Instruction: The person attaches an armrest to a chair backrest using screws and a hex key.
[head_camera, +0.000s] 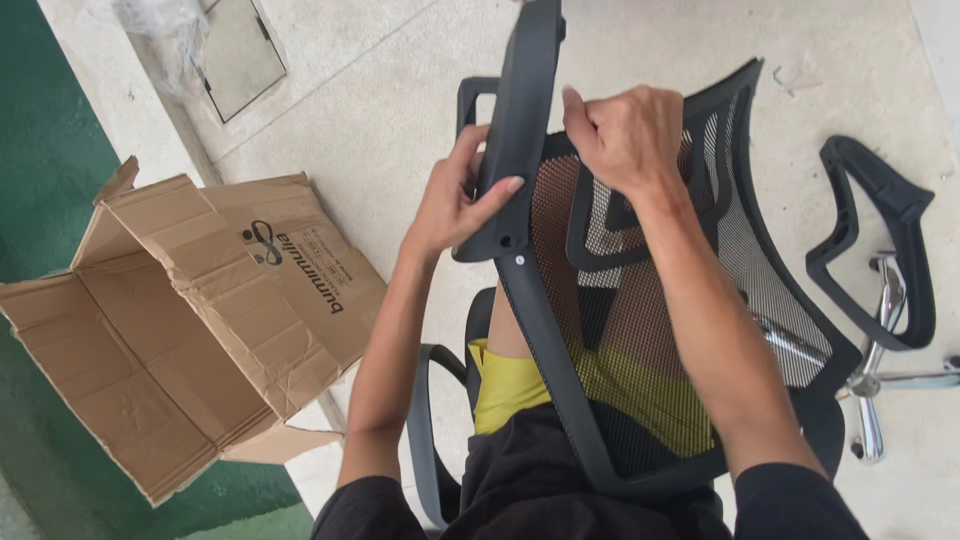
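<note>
Chair back (760, 290): a black mesh frame is propped upright against the lap, directly under both hands; it is best kept steady against the body while the upper piece is worked on.
Cardboard box (190, 320): lies opened flat on the floor, well off to the left of the left hand, and plays no part in the step.
Armrest (880, 250): a black loop is seen on the floor beyond the right hand, beside the chrome chair base (880, 380).
Black bar (515, 130): a long plastic piece is held upright between the two hands, its lower end meeting the top edge of the mesh frame beside a small screw (519, 259); its lower end is judged to need square alignment with the frame before any pressure is applied.
Right hand (625, 130): is closed in a fist over the top rim of the frame, just right of the bar; a firm hold here is judged to stop the frame twisting.
Left hand (455, 200): is wrapped around the bar's lower part, thumb laid across its face, fingers curled behind; it is best kept low, near the joint.
</note>
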